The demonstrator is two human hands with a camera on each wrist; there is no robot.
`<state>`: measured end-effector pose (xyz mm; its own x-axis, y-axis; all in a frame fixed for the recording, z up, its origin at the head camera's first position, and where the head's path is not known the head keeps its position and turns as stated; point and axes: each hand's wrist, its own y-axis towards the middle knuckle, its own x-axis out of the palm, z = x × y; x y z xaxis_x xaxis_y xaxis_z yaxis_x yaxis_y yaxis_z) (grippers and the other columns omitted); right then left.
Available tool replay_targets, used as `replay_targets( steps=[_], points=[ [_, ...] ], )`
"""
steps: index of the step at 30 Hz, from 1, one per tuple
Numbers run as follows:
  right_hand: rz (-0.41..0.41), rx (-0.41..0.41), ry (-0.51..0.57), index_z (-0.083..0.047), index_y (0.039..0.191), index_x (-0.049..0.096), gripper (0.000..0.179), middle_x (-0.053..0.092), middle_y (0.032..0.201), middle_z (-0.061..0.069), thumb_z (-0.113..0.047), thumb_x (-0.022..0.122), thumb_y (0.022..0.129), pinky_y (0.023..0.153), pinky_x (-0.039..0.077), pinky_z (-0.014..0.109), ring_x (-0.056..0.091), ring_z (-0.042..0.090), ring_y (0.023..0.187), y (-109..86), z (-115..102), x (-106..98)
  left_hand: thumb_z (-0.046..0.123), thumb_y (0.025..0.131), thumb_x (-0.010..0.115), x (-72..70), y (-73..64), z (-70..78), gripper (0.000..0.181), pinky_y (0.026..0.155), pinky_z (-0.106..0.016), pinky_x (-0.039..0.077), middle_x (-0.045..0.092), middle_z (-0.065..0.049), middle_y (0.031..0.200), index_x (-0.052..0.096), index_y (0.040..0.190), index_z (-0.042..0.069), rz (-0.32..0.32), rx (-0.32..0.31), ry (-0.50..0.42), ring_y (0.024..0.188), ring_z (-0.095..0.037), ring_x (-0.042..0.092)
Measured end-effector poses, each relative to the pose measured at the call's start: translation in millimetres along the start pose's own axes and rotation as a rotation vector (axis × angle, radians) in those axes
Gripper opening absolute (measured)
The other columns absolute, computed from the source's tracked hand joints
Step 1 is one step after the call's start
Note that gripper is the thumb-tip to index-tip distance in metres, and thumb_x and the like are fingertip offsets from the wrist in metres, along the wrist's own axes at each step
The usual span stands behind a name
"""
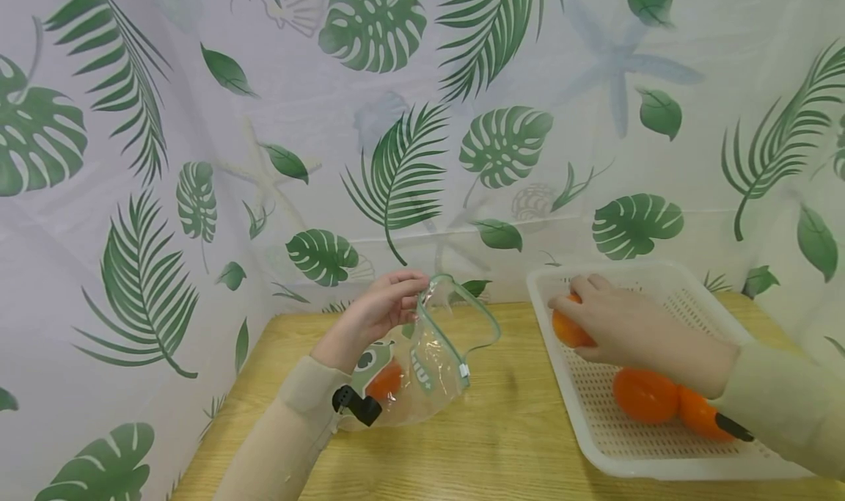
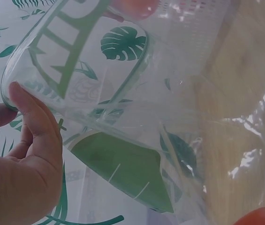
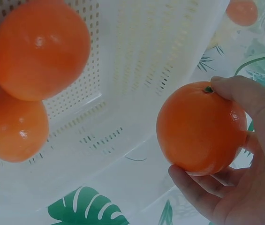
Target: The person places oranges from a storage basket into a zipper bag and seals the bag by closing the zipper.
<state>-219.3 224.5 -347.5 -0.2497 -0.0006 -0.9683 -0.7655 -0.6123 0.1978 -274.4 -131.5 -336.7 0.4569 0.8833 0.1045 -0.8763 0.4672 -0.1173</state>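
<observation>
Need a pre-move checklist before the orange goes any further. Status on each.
1. Grip on the held orange: ok, the right hand has it between thumb and fingers.
2. Bag supported: ok, the left hand pinches it at its upper edge.
3. Bag mouth open: ok, the green rim gapes in the head view.
4. Held orange over the mouth: not ok, it is at the basket, apart from the bag.
5. Bagged orange clear of the mouth: ok, it lies low in the bag.
6. Room for every orange: cannot tell; the bag's full depth isn't clear.
</observation>
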Motion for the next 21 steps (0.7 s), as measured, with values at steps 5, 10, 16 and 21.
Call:
replay_targets(
  steps=[5, 10, 16, 21],
  points=[
    [0.006, -0.006, -0.003, -0.018, 0.129, 0.061, 0.062, 0.056, 0.108, 0.009, -0.03, 0.095, 0.079, 0.055, 0.048, 0.026, 0.051, 0.024, 0.09, 1.5, -2.6, -1.3, 0.009, 0.112, 0.049, -0.4, -0.1, 0.0, 0.034, 0.06, -0.018, 0.052, 0.071, 0.011, 0.078, 0.071, 0.089, 0.023, -0.007, 0.005, -0.001, 0.064, -0.001, 0.062],
    [0.018, -0.022, -0.018, -0.018, 0.127, 0.06, 0.061, 0.055, 0.105, 0.008, -0.03, 0.095, 0.079, 0.053, 0.045, 0.025, 0.05, 0.023, 0.089, 3.3, -5.2, -3.2, 0.01, 0.112, 0.05, -0.3, -0.2, 0.4, 0.033, 0.06, -0.018, 0.052, 0.071, 0.011, 0.078, 0.071, 0.089, 0.022, -0.01, 0.008, 0.0, 0.063, -0.001, 0.062],
    [0.031, -0.039, -0.022, -0.018, 0.127, 0.061, 0.06, 0.055, 0.104, 0.008, -0.03, 0.095, 0.079, 0.055, 0.046, 0.024, 0.05, 0.022, 0.088, 5.7, -9.6, -5.9, 0.01, 0.112, 0.049, -0.5, -0.1, 1.2, 0.033, 0.059, -0.017, 0.052, 0.07, 0.011, 0.077, 0.07, 0.09, 0.022, -0.015, 0.012, -0.01, 0.061, -0.001, 0.06],
    [0.036, -0.043, -0.013, -0.018, 0.128, 0.062, 0.061, 0.057, 0.106, 0.008, -0.03, 0.095, 0.078, 0.058, 0.049, 0.024, 0.052, 0.022, 0.09, 8.3, -13.2, -7.1, 0.01, 0.112, 0.05, -0.2, 1.2, 1.7, 0.032, 0.059, -0.017, 0.053, 0.07, 0.011, 0.077, 0.07, 0.09, 0.021, -0.003, 0.009, -0.013, 0.061, -0.001, 0.061]
  ],
)
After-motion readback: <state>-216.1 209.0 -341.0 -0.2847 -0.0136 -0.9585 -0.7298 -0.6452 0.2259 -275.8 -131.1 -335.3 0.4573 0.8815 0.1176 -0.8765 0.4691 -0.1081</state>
